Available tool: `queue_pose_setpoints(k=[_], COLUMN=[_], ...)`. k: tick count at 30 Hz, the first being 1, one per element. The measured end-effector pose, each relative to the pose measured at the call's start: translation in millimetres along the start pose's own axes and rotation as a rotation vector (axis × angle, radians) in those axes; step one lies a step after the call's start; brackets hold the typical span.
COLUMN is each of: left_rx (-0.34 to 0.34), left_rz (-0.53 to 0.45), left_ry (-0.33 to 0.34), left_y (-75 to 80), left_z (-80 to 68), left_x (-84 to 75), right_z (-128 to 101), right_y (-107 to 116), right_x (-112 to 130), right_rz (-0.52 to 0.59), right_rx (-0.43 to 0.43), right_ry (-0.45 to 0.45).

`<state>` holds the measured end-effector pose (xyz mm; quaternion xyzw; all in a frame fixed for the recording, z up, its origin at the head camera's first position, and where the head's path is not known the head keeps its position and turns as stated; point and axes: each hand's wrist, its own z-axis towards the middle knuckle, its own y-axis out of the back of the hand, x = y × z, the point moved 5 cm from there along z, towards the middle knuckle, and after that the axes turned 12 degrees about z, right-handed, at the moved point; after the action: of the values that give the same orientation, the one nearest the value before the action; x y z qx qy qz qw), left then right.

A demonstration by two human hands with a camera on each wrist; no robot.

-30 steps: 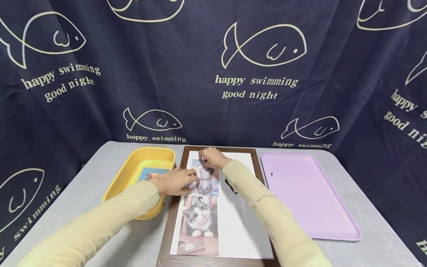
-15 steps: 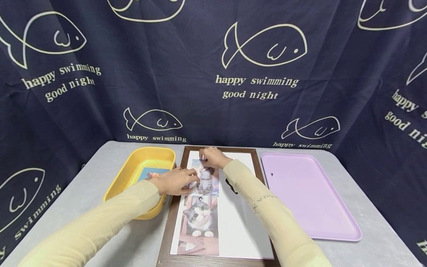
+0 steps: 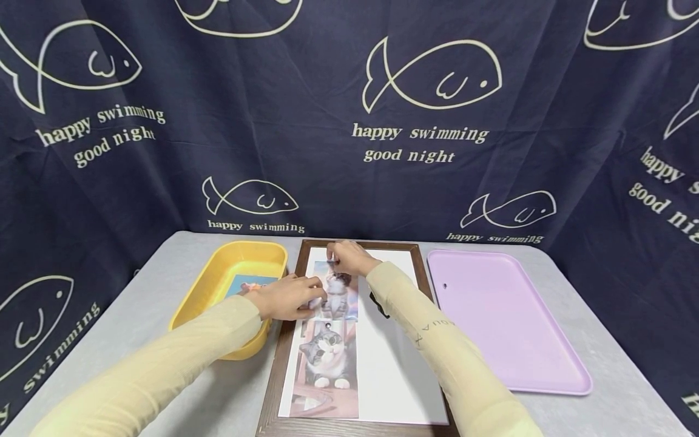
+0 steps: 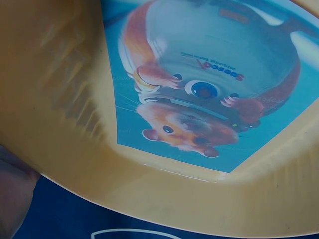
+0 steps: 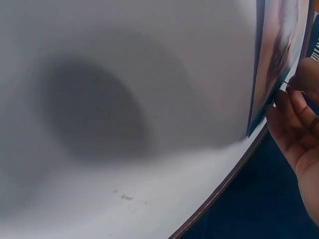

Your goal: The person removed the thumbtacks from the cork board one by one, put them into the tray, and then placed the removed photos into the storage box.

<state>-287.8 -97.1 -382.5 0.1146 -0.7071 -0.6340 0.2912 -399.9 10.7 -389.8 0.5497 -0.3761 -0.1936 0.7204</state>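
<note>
A picture of a sitting kitten (image 3: 335, 297) lies on a white board (image 3: 401, 376) with a brown frame. Below it is a second cat picture (image 3: 326, 370), a small dark pin (image 3: 328, 325) at its top. My left hand (image 3: 286, 297) rests with bent, relaxed fingers on the upper picture's left edge. At that picture's top edge, my right hand (image 3: 352, 257) pinches a small thing mostly hidden by the fingertips. The right wrist view shows a thin shaft like a pushpin's between thumb and finger (image 5: 299, 112), close to the picture (image 5: 276, 59).
Left of the board stands a yellow tray (image 3: 199, 297), partly under my left forearm. A blue hamster picture (image 4: 199, 94) lies in it. A flat lilac tray (image 3: 508, 328) is on the right. A dark fish-print curtain (image 3: 338, 176) hangs behind the grey table (image 3: 158, 291).
My right hand has shifted very slightly to the right at the upper picture's top edge. The left hand, pictures and trays stay in place.
</note>
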Motion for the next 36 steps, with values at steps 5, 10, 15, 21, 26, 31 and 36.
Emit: queue_pose_setpoints(k=[5,10,15,21,26,31,36], left_rx=[-0.002,0.000,0.008,0.008,-0.001,-0.012,-0.018], left_rz=[0.001,0.003,0.000,-0.010,-0.014,-0.013,-0.013], left_ry=[0.002,0.003,0.007,0.008,0.004,-0.002,-0.003], left_y=[-0.2,-0.9,-2.8,-4.6,-4.1,-3.6,-2.7], left_z=[-0.3,-0.2,0.0,0.5,0.5,0.1,-0.2], left_x=[-0.4,-0.6,0.0,1.1,0.9,0.8,0.4], right_z=[-0.6,-1.9,-3.2,-5.9,-7.8,-9.1,-12.4], right_y=[1.4,2.9,4.9,10.0,13.2,15.9,18.6], right_x=[0.2,0.8,0.9,1.7,1.8,2.2,1.8], right_rz=[0.014,0.029,0.034,0.043,0.048,0.054,0.065], right_rx=[0.001,0.008,0.015,0.014,0.035,0.043,0.050], right_ry=[0.003,0.009,0.001,0.004,-0.004,-0.001,0.007])
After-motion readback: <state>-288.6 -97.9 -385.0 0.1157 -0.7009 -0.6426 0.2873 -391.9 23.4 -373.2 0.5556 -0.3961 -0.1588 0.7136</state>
